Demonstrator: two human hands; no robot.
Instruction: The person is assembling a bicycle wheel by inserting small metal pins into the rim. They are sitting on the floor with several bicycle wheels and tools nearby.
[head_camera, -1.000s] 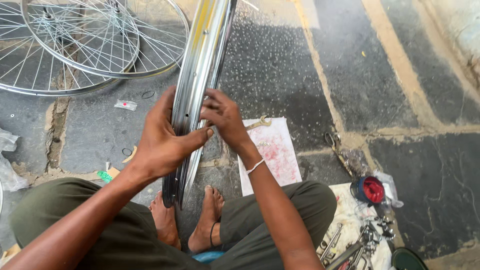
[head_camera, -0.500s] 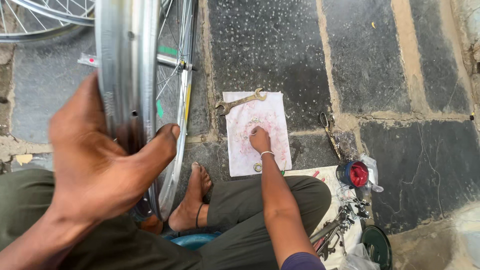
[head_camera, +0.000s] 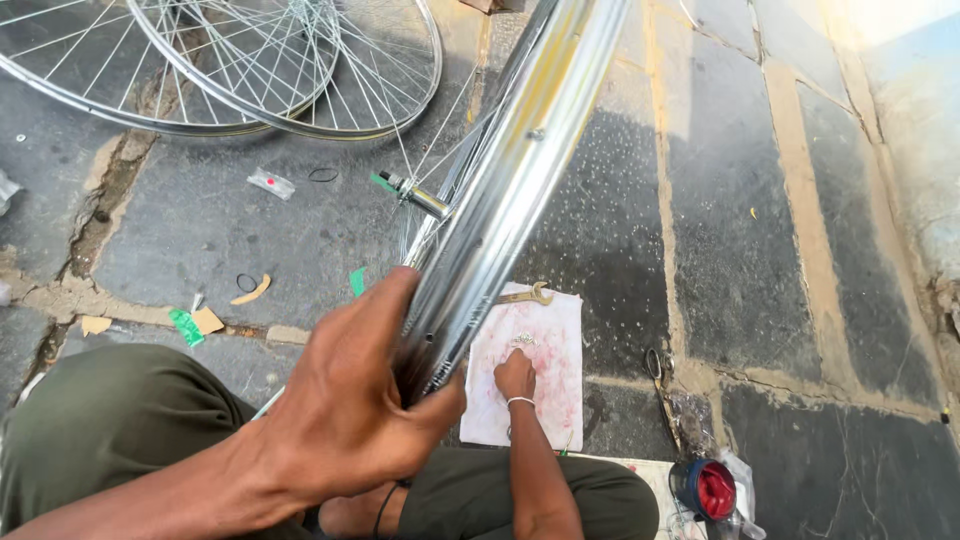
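Wheels (head_camera: 230, 70), two spoked ones, lie flat on the stone floor (head_camera: 760, 250) at far left. Left hand (head_camera: 350, 410) has its fingers wrapped round the shiny rim (head_camera: 520, 170), which stands upright in front of the knees. Right hand (head_camera: 515, 378) rests, fingers pinched narrow, on small bits on the paper sheet (head_camera: 550, 360), wrench (head_camera: 525, 296) at its top edge. Red-capped pot (head_camera: 708, 490) sits far right.

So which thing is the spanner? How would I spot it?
Find the shiny wheel rim that the left hand grips. Just right of it a pale stained sheet lies on the stone floor, where the right hand rests. The spanner lies across the sheet's top edge: small, brass-coloured, the only flat tool there.
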